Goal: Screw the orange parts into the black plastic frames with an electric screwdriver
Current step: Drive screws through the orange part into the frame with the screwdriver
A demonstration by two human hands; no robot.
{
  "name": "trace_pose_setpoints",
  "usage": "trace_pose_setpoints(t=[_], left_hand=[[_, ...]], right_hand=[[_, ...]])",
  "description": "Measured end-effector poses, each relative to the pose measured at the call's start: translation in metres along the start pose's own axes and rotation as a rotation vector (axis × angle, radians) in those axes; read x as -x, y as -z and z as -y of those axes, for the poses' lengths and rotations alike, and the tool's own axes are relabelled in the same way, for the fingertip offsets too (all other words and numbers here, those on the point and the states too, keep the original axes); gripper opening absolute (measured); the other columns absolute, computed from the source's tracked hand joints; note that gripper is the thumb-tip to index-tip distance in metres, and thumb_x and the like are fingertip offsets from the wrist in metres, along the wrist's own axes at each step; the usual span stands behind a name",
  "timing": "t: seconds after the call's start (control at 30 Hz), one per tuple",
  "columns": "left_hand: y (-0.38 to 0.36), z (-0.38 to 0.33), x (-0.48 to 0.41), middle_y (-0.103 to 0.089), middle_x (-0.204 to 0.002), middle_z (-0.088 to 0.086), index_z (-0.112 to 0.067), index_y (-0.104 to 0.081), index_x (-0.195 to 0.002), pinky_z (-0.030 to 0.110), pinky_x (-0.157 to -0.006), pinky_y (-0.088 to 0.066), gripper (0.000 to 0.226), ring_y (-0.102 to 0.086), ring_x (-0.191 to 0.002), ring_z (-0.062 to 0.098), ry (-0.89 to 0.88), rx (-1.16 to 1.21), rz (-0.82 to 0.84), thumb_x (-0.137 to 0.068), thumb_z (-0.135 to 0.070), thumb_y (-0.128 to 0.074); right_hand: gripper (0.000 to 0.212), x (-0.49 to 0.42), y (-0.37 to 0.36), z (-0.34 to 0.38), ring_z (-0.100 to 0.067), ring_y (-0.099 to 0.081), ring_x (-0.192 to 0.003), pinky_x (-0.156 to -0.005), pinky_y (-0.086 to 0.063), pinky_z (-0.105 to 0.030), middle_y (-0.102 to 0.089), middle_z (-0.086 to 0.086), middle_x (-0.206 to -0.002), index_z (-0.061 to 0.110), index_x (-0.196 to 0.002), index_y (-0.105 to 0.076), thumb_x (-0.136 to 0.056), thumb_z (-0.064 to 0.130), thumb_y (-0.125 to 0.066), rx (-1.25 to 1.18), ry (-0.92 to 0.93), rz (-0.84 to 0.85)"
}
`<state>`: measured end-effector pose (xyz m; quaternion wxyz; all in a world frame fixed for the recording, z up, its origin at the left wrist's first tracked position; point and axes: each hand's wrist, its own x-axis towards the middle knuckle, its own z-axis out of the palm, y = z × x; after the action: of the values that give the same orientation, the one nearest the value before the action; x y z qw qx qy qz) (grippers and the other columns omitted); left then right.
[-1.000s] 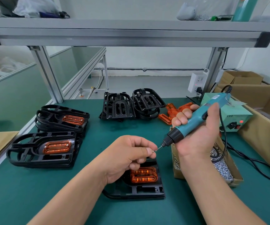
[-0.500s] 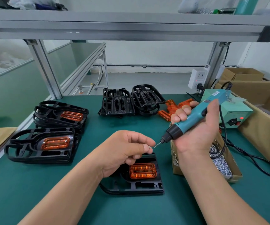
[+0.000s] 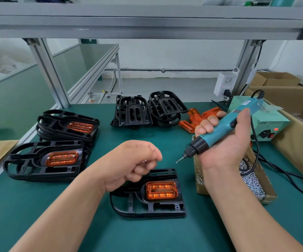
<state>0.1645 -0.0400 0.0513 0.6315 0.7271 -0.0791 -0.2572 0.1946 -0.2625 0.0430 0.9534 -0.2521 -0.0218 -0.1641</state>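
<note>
Bench mat (image 3: pixel 147 237), green, w/ black frame (image 3: pixel 148 206) lying flat at centre-front, orange part (image 3: pixel 161 190) seated in its window; more frames w/ orange inserts stacked at left (image 3: pixel 45 160), bare frames at rear (image 3: pixel 132 113), loose orange pieces (image 3: pixel 192 122) beside those. Right hand (image 3: pixel 225 148) wrapped round teal electric screwdriver (image 3: pixel 219 131), bit angled down-left, tip in air above frame's far right corner, clear of it. Left hand (image 3: pixel 128 166) over frame's far-left portion, fingers curled narrow, small shiny item pinched, prob. screw, can't confirm; screw box (image 3: pixel 256 184) at right.

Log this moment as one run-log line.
right hand: grips electric screwdriver, bit in air | left hand: loosely curled above black frame | orange part: seated in frame
</note>
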Motion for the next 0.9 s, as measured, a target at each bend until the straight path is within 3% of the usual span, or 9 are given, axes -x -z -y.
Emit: trace_pose_setpoints(t=[0.07,0.17,0.23,0.3,0.47,0.6,0.67,0.8,0.9], left_hand=[[-0.001,0.001,0.003,-0.056,-0.063,-0.012,-0.021,-0.076,-0.087,0.020,-0.051,-0.035,0.011,-0.044,-0.056,0.007,-0.076,-0.421,-0.030,-0.086,-0.031,-0.077],[-0.009,0.005,0.006,-0.055,-0.057,-0.020,-0.036,-0.078,-0.097,0.015,-0.051,-0.032,0.016,-0.048,-0.052,0.000,-0.081,-0.852,-0.004,-0.083,-0.041,-0.082],[-0.018,0.007,0.008,-0.057,-0.070,-0.028,-0.044,-0.073,-0.109,0.014,-0.054,-0.031,0.030,-0.052,-0.066,-0.008,-0.071,-1.061,-0.017,-0.081,-0.050,-0.080],[-0.023,0.009,0.008,-0.053,-0.081,-0.026,-0.048,-0.066,-0.121,0.016,-0.063,-0.033,0.041,-0.050,-0.078,-0.004,-0.097,-1.182,-0.056,-0.082,-0.056,-0.076],[-0.028,0.013,0.009,-0.057,-0.096,-0.018,-0.042,-0.063,-0.122,0.030,-0.077,-0.045,0.037,-0.050,-0.090,0.006,-0.208,-1.277,-0.041,-0.088,-0.055,-0.067],[-0.027,0.010,0.011,-0.055,-0.079,-0.014,-0.034,-0.067,-0.108,0.023,-0.065,-0.039,0.026,-0.050,-0.078,0.007,-0.272,-1.246,-0.022,-0.090,-0.051,-0.061],[-0.026,0.010,0.011,-0.059,-0.078,-0.011,-0.031,-0.068,-0.104,0.027,-0.069,-0.045,0.023,-0.053,-0.078,0.008,-0.302,-1.240,-0.014,-0.091,-0.048,-0.057],[-0.021,0.006,0.011,-0.054,-0.070,-0.016,-0.039,-0.066,-0.109,0.015,-0.059,-0.034,0.024,-0.051,-0.075,-0.006,-0.276,-1.162,-0.042,-0.089,-0.052,-0.066],[-0.017,0.005,0.009,-0.051,-0.070,-0.017,-0.043,-0.063,-0.117,0.017,-0.056,-0.031,0.033,-0.049,-0.072,-0.009,-0.230,-1.177,-0.041,-0.087,-0.053,-0.071]], right_hand=[[0.046,0.000,0.000,0.001,-0.014,-0.045,-0.061,-0.059,-0.041,-0.027,-0.048,-0.001,-0.076,0.014,-0.091,-0.056,-0.104,0.058,-0.054,-0.001,0.002,-0.005],[0.046,-0.001,0.000,0.002,-0.014,-0.045,-0.061,-0.058,-0.042,-0.027,-0.048,-0.001,-0.076,0.014,-0.091,-0.056,-0.104,0.058,-0.053,-0.009,0.005,-0.015],[0.046,-0.001,0.001,0.002,-0.014,-0.045,-0.062,-0.058,-0.043,-0.026,-0.048,-0.001,-0.076,0.014,-0.091,-0.057,-0.104,0.058,-0.054,-0.012,0.004,-0.010],[0.046,-0.001,0.002,0.002,-0.014,-0.046,-0.062,-0.058,-0.043,-0.026,-0.048,-0.001,-0.077,0.014,-0.091,-0.057,-0.103,0.058,-0.055,-0.011,0.005,-0.003],[0.045,-0.003,0.002,0.003,-0.014,-0.046,-0.063,-0.059,-0.042,-0.026,-0.048,-0.001,-0.078,0.015,-0.091,-0.057,-0.103,0.058,-0.055,-0.010,0.005,0.005],[0.045,-0.003,0.003,0.004,-0.014,-0.047,-0.062,-0.059,-0.043,-0.026,-0.048,-0.001,-0.078,0.014,-0.092,-0.057,-0.103,0.058,-0.056,-0.012,0.005,-0.004],[0.045,-0.003,0.003,0.004,-0.014,-0.047,-0.062,-0.058,-0.043,-0.026,-0.048,-0.001,-0.078,0.015,-0.091,-0.057,-0.102,0.058,-0.057,-0.016,0.003,-0.011],[0.045,-0.004,0.003,0.005,-0.015,-0.047,-0.062,-0.059,-0.044,-0.026,-0.049,-0.001,-0.077,0.014,-0.090,-0.058,-0.101,0.058,-0.060,-0.018,0.003,-0.018],[0.045,-0.004,0.003,0.005,-0.014,-0.047,-0.063,-0.059,-0.043,-0.026,-0.049,-0.001,-0.078,0.015,-0.091,-0.057,-0.102,0.058,-0.058,-0.021,-0.001,-0.018]])
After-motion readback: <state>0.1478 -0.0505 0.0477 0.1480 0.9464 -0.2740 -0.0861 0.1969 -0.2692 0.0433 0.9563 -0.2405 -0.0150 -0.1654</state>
